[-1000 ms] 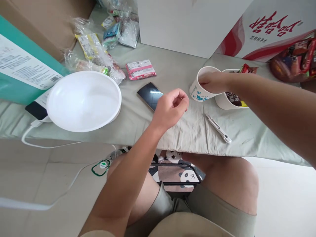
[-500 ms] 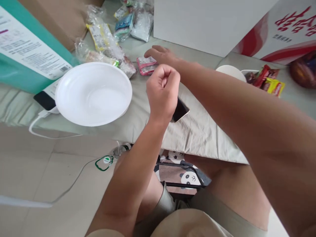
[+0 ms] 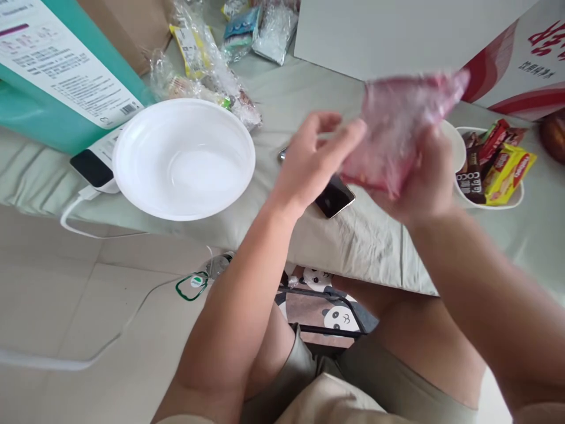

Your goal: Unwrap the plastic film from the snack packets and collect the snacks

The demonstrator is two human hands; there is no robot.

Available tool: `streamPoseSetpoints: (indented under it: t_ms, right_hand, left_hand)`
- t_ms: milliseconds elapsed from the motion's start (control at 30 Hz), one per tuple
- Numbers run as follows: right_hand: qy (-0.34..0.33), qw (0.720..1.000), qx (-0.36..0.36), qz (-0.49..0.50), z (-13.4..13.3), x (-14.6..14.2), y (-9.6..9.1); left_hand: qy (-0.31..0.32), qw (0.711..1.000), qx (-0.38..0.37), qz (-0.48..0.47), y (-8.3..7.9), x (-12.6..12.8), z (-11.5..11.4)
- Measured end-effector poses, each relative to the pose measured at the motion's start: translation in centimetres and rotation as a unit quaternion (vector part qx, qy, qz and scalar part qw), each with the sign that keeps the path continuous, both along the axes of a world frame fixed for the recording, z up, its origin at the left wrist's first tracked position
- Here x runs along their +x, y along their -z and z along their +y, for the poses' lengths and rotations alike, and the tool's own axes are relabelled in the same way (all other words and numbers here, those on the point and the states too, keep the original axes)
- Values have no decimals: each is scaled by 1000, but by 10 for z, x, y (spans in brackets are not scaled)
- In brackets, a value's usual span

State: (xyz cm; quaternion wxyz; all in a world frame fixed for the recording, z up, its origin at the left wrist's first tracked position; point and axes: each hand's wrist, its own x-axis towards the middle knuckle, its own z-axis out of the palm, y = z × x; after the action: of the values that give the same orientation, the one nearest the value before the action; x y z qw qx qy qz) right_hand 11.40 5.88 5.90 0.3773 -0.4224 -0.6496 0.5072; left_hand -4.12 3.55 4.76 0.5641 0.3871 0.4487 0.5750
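Observation:
A pink-edged clear plastic packet (image 3: 388,129) is held up above the cloth-covered table, smeared by motion. My right hand (image 3: 426,176) grips its lower right side, thumb in front and fingers behind. At the packet's left edge is my left hand (image 3: 313,159), fingers half curled and thumb stretched out and apart from them. The thumb tip overlaps the packet's edge; whether it touches is unclear. Beneath the hands lies a dark phone (image 3: 335,197), partly covered by my left hand. A wide white bowl (image 3: 183,159) stands to the left of my left hand.
Wrapped snack packs (image 3: 194,53) lie at the back left beside a green jug (image 3: 66,76). A white heart-shaped container (image 3: 514,203) of snack bars stands right. Behind are a white box (image 3: 331,35) and a red-and-white carton (image 3: 507,70). A white cable (image 3: 70,215) hangs off the table's front edge.
My right hand has picked the pink packet up off the table and brought it right and nearer. My left hand has loosened from a fist and moved toward it. The view has shifted slightly.

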Motion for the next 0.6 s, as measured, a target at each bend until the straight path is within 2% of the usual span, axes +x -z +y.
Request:
streamPoseSetpoints:
  t_ms: [33,67,100,133,167,267,367,467,533,600]
  right_hand:
    - [9,998,-1,59,-18,15,9]
    - [25,996,-19,80,-34,29,18]
    - [59,996,-35,64,-48,43,28]
    - [94,995,-26,23,-60,56,36]
    - [129,991,-4,-25,-70,68,42]
    - [188,969,83,-139,-88,100,48]
    - [225,948,111,-196,-89,129,42]
    - [244,905,100,-334,-83,157,39]
    - [225,876,73,-421,-80,173,40]
    - [186,863,43,-469,-80,185,44]
  left_hand:
    - [122,992,7,-17,2,4,-2]
    - [232,972,19,-23,4,10,-3]
    - [308,951,32,-13,6,17,-5]
    - [349,936,43,11,9,25,-7]
    - [361,930,55,45,12,33,-8]
    - [321,935,74,132,21,54,-11]
    - [291,941,76,153,32,65,-12]
    - [232,957,67,160,43,70,-16]
    - [184,967,56,165,51,72,-20]
    - [151,970,45,184,56,76,-24]
